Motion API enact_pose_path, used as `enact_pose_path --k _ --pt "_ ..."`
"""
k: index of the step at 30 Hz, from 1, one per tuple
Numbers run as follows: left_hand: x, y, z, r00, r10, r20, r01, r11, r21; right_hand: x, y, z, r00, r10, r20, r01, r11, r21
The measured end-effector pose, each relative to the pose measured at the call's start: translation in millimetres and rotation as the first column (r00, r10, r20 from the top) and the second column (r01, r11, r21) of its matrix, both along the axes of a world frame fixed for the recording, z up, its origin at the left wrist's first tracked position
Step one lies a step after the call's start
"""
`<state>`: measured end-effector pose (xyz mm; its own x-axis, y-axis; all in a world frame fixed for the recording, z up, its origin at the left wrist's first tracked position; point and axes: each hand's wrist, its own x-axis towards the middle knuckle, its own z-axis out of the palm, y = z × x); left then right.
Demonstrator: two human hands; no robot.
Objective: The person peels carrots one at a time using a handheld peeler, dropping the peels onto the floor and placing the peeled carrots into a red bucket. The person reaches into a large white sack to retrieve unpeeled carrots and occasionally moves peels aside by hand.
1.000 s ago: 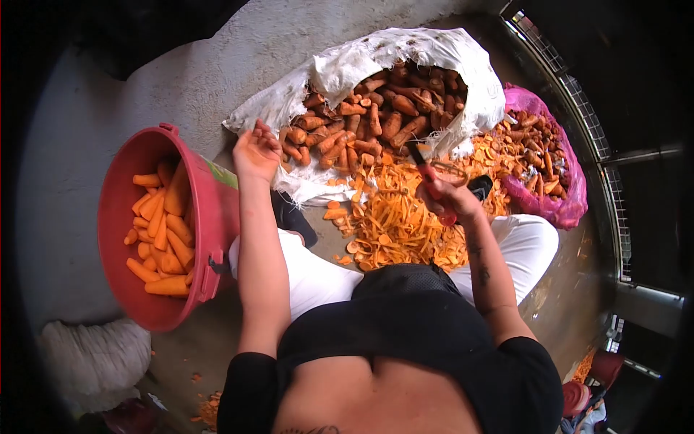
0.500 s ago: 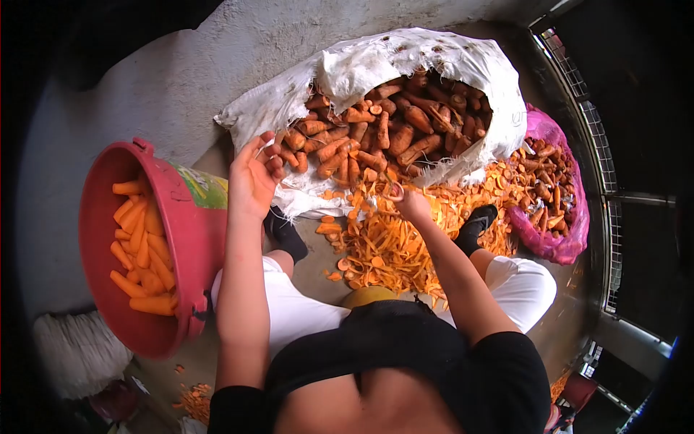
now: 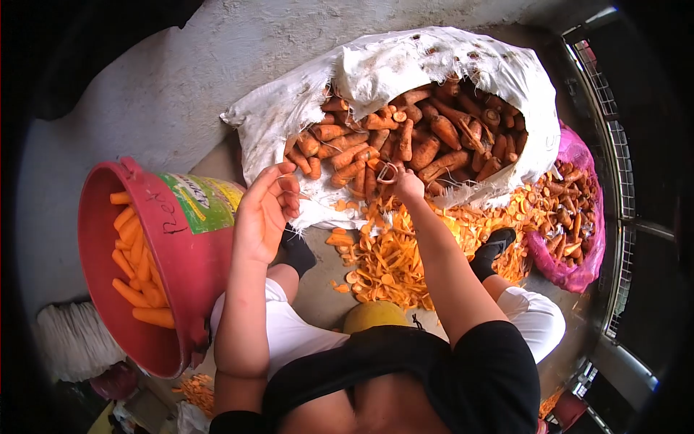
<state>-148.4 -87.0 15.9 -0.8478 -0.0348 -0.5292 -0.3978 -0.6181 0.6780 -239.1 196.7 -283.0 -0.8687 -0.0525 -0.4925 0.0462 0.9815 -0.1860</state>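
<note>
My right hand (image 3: 409, 188) is closed around a peeler (image 3: 388, 173), whose looped metal end points at the carrots (image 3: 350, 155) at the mouth of a torn white sack (image 3: 376, 72). These carrots are unpeeled and brownish orange. My left hand (image 3: 266, 213) is raised beside the sack's left edge, palm turned inward. Its fingers are loosely bent and apart, with nothing visible in them. Below the peeler, a heap of orange peelings (image 3: 394, 264) and carrot slices lies on the floor between my feet.
To the left, a red bucket (image 3: 206, 260) leans toward me, with peeled carrots (image 3: 137, 253) inside. A pink mesh sack (image 3: 589, 249) of carrot pieces stands at the right, near a dark metal grille (image 3: 614, 173). Something yellow (image 3: 376, 316) is in front of my body.
My right hand has moved forward with the peeler, from over the peelings to the carrots at the sack's mouth. My left hand stays raised and empty. The whole view has shifted slightly.
</note>
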Motion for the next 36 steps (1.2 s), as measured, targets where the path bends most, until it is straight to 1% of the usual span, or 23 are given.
enact_pose_path --k 2,4,5,6,7,8,9,10,12,14,15,18,20,21,24,25,26,28,29,30,32,34,36 --pt "1 1 0 1.000 0.001 0.004 -0.001 1.000 -0.006 -3 1 14 0.998 0.017 0.062 -0.013 0.998 -0.060" --pt "1 1 1 1.000 -0.013 -0.004 0.013 1.000 -0.028 -5 1 47 0.989 0.029 0.142 -0.009 0.990 -0.142" --pt "1 2 2 1.000 -0.022 -0.008 0.021 0.999 -0.036 -7 15 12 0.931 -0.228 0.284 0.303 0.918 -0.256" --pt "2 4 2 1.000 -0.022 0.006 0.023 0.998 -0.058 -2 24 1 0.868 -0.308 0.390 0.464 0.781 -0.418" --pt "2 7 1 1.000 -0.022 0.017 0.024 0.997 -0.080 7 30 0 0.791 -0.351 0.501 0.602 0.589 -0.539" --pt "3 9 -1 0.999 -0.022 0.026 0.024 0.995 -0.101 17 38 0 0.707 -0.354 0.613 0.708 0.356 -0.610" --pt "6 10 -8 0.999 -0.047 0.013 0.048 0.993 -0.109 31 24 59 0.635 -0.326 0.700 0.763 0.123 -0.635" --pt "8 14 -12 0.999 -0.043 0.027 0.047 0.988 -0.147 41 27 59 0.630 -0.215 0.747 0.764 -0.004 -0.645" --pt "11 27 -22 0.998 -0.030 0.058 0.042 0.973 -0.225 60 20 102 0.601 0.002 0.800 0.781 -0.214 -0.586" --pt "15 40 -33 0.984 -0.125 0.125 0.157 0.942 -0.295 80 2 175 0.561 0.168 0.811 0.807 -0.331 -0.489" --pt "18 51 -26 0.974 -0.164 0.155 0.207 0.922 -0.327 88 0 187 0.625 0.107 0.773 0.766 -0.274 -0.581" --pt "25 70 -39 0.941 -0.304 0.147 0.327 0.931 -0.162 110 -20 244 0.789 -0.115 0.604 0.614 0.090 -0.784" --pt "34 78 -29 0.961 -0.272 -0.045 0.271 0.962 -0.016 124 -32 271 0.954 -0.187 0.236 0.280 0.263 -0.923" --pt "34 79 -33 0.966 -0.244 -0.084 0.238 0.968 -0.080 133 -40 300 0.968 -0.216 0.129 0.176 0.211 -0.962" --pt "41 79 -18 0.901 -0.344 -0.263 0.264 0.918 -0.297 146 -24 319 0.937 -0.344 -0.058 0.062 0.329 -0.942" --pt "41 77 -26 0.888 -0.390 -0.241 0.185 0.786 -0.590 150 -16 313 0.894 -0.420 -0.156 0.029 0.402 -0.915" --pt "41 78 -35 0.881 -0.426 -0.207 0.082 0.568 -0.819 155 -9 308 0.882 -0.405 -0.240 -0.024 0.470 -0.882" --pt "53 72 11 0.833 -0.542 -0.113 0.085 0.327 -0.941 167 0 303 0.848 -0.357 -0.393 -0.119 0.594 -0.796" --pt "57 73 2 0.795 -0.515 -0.320 -0.195 0.283 -0.939 176 2 306 0.866 -0.374 -0.332 -0.036 0.615 -0.787" --pt "61 71 1 0.773 -0.539 -0.334 -0.247 0.229 -0.942 185 1 305 0.854 -0.358 -0.376 -0.058 0.655 -0.754" --pt "66 68 0 0.730 -0.585 -0.353 -0.352 0.120 -0.928 196 1 296 0.900 -0.341 -0.271 0.006 0.632 -0.775" --pt "69 68 -2 0.720 -0.605 -0.341 -0.372 0.078 -0.925 201 -11 306 0.909 -0.309 -0.281 -0.026 0.629 -0.777" --pt "72 69 0 0.701 -0.627 -0.340 -0.417 0.027 -0.909 202 -23 322 0.905 -0.268 -0.330 -0.075 0.664 -0.744"
